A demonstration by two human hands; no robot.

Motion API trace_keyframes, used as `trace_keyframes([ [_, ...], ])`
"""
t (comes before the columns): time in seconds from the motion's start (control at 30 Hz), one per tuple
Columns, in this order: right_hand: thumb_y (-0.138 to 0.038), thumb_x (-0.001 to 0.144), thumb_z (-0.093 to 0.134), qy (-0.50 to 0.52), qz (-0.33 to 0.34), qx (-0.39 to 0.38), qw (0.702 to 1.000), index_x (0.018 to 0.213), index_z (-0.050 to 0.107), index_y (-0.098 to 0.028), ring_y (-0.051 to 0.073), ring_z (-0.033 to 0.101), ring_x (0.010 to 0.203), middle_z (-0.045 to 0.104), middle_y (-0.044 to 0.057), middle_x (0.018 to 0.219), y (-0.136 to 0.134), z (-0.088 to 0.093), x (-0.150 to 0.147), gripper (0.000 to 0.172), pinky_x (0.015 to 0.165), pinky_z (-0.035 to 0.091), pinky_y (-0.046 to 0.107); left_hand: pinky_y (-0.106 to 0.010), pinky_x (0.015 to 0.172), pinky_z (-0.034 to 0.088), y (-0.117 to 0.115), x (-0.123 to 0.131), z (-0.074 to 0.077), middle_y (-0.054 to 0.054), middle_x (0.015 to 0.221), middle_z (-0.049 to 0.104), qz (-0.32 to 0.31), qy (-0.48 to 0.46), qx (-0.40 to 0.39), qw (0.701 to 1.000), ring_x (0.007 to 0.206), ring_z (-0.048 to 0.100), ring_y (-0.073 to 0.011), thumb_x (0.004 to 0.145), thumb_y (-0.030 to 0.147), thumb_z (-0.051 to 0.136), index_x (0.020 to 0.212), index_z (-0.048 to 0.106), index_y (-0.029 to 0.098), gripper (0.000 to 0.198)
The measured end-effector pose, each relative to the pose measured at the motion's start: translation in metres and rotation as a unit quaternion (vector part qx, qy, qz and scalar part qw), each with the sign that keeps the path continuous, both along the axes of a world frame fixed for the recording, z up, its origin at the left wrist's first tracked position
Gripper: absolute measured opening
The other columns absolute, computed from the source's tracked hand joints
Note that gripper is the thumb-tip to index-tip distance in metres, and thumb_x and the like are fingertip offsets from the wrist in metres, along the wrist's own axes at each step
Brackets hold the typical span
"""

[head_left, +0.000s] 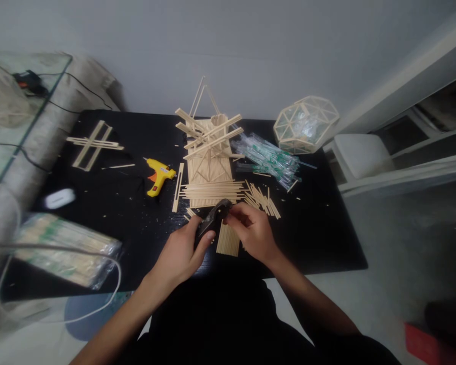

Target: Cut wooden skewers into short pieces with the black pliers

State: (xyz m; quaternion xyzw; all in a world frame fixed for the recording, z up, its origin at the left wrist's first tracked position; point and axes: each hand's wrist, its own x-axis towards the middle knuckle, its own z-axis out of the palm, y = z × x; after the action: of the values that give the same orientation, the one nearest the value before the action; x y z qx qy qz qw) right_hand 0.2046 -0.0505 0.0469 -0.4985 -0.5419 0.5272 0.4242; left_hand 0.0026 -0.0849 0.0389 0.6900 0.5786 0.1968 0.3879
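Note:
My left hand (182,251) is closed around the dark handles of a pair of cutters (213,220), whose curved head points up and right. By the cutter's head, the fingers of my right hand (253,228) are pinched together; what is between them is too small and hidden to make out. Under both hands lies a flat panel of wooden sticks (228,241) joined side by side. Just beyond is a row of long loose sticks (213,190), resting on a larger stick-built structure (205,170). Short cut sticks (264,199) are scattered to the right.
A yellow glue gun (159,176) lies left of the structure, near crossed stick frames (93,144). Plastic wrappers (269,157) and a faceted stick frame (306,124) are at the back right. Packed chopsticks (66,246) and a white cable (119,276) occupy the left.

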Motion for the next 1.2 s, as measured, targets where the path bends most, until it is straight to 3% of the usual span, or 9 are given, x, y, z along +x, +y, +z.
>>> trace_keyframes([
  [0.4, -0.036, 0.089, 0.074, 0.006, -0.001, -0.015, 1.000, 0.086, 0.073, -0.022, 0.019, 0.072, 0.074, 0.076, 0.004, 0.080, 0.002, -0.004, -0.002, 0.015, 0.070, 0.058, 0.031, -0.032, 0.059, 0.044, 0.002, 0.004, -0.001, -0.003, 0.069, 0.066, 0.009, 0.062, 0.014, 0.998, 0.059, 0.067, -0.0242, 0.102, 0.051, 0.042, 0.098, 0.054, 0.023, 0.031],
  [0.63, -0.040, 0.092, 0.071, -0.019, 0.010, -0.012, 1.000, 0.082, 0.072, -0.022, 0.018, 0.069, 0.069, 0.073, 0.002, 0.074, 0.002, -0.003, -0.001, 0.021, 0.068, 0.055, 0.030, -0.033, 0.063, 0.047, 0.000, 0.001, -0.008, -0.006, 0.079, 0.070, 0.005, 0.051, 0.036, 0.998, 0.068, 0.069, -0.0256, 0.103, 0.052, 0.043, 0.102, 0.055, 0.023, 0.032],
  [0.9, -0.048, 0.097, 0.064, -0.037, 0.069, 0.020, 0.997, 0.065, 0.059, -0.022, 0.015, 0.058, 0.063, 0.059, -0.001, 0.064, 0.006, 0.007, 0.001, 0.042, 0.066, 0.047, 0.028, -0.038, 0.073, 0.050, 0.002, -0.006, -0.005, -0.009, 0.091, 0.071, -0.018, 0.018, 0.019, 0.999, 0.081, 0.069, -0.0281, 0.102, 0.052, 0.044, 0.111, 0.058, 0.021, 0.035],
  [1.07, -0.044, 0.100, 0.060, -0.037, 0.091, 0.022, 0.995, 0.066, 0.057, -0.021, 0.013, 0.054, 0.061, 0.056, -0.003, 0.063, 0.006, 0.008, 0.003, 0.042, 0.067, 0.045, 0.028, -0.038, 0.075, 0.050, 0.003, -0.008, -0.006, -0.010, 0.095, 0.072, -0.027, 0.007, 0.013, 1.000, 0.084, 0.069, -0.0283, 0.103, 0.052, 0.044, 0.117, 0.057, 0.021, 0.036],
  [1.2, -0.035, 0.101, 0.057, -0.043, 0.088, 0.029, 0.995, 0.067, 0.055, -0.021, 0.013, 0.052, 0.061, 0.054, -0.003, 0.064, 0.005, 0.005, 0.003, 0.036, 0.065, 0.042, 0.027, -0.036, 0.070, 0.048, 0.002, -0.006, -0.004, -0.008, 0.087, 0.072, -0.028, 0.018, 0.003, 0.999, 0.075, 0.069, -0.0266, 0.103, 0.051, 0.043, 0.118, 0.057, 0.020, 0.037],
])
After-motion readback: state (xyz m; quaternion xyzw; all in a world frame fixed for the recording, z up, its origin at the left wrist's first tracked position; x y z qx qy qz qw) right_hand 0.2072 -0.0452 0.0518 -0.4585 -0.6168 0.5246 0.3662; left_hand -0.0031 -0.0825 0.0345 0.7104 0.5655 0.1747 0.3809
